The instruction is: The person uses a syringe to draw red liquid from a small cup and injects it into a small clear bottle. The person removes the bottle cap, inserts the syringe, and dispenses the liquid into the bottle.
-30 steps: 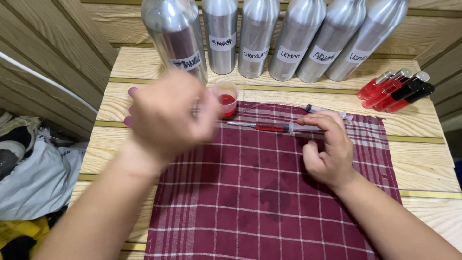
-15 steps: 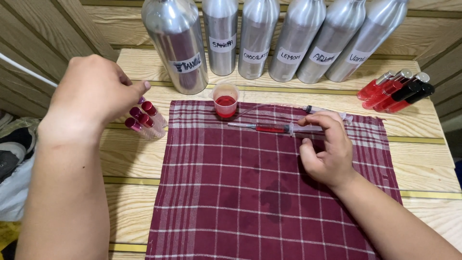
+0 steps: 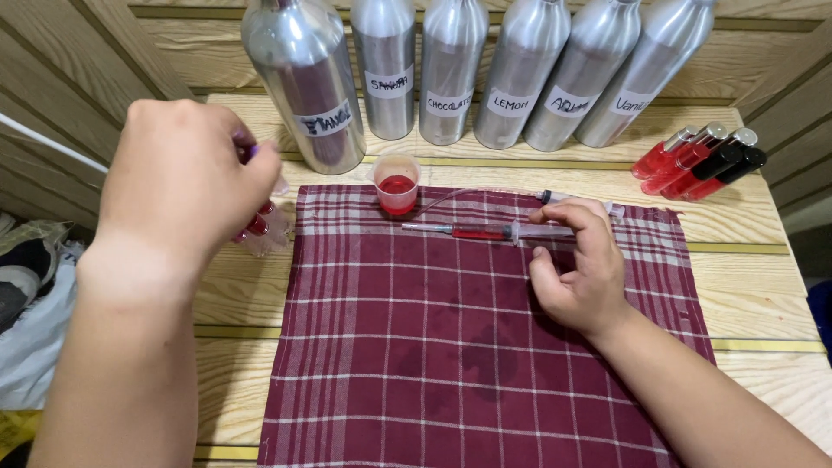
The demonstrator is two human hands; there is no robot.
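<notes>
Here, the syringe (image 3: 485, 231) lies flat on the plaid cloth (image 3: 451, 364), its barrel part full of red liquid, needle end toward the small cup (image 3: 397, 185) of red liquid. The right hand (image 3: 576, 273) pinches its plunger end between thumb and fingertips, the other fingers loosely curled. I judge it light and stiff, a slick thin plastic tube that could roll or squirt if squeezed at the plunger; the barrel near the flange looks the safest place to hold.

A second, clear syringe (image 3: 581, 201) with thin tubing lies just beyond it on the cloth. The left hand (image 3: 186, 186) is closed over the small vials (image 3: 260, 227) with red caps at the cloth's left edge; it seems to grip one, but the fingers hide which. These look like small, smooth and breakable things.

Behind stand six silver bottles (image 3: 451, 69) in a row on the wooden table (image 3: 763, 286), and at the far right lies a cluster of filled red tubes (image 3: 698, 160).
</notes>
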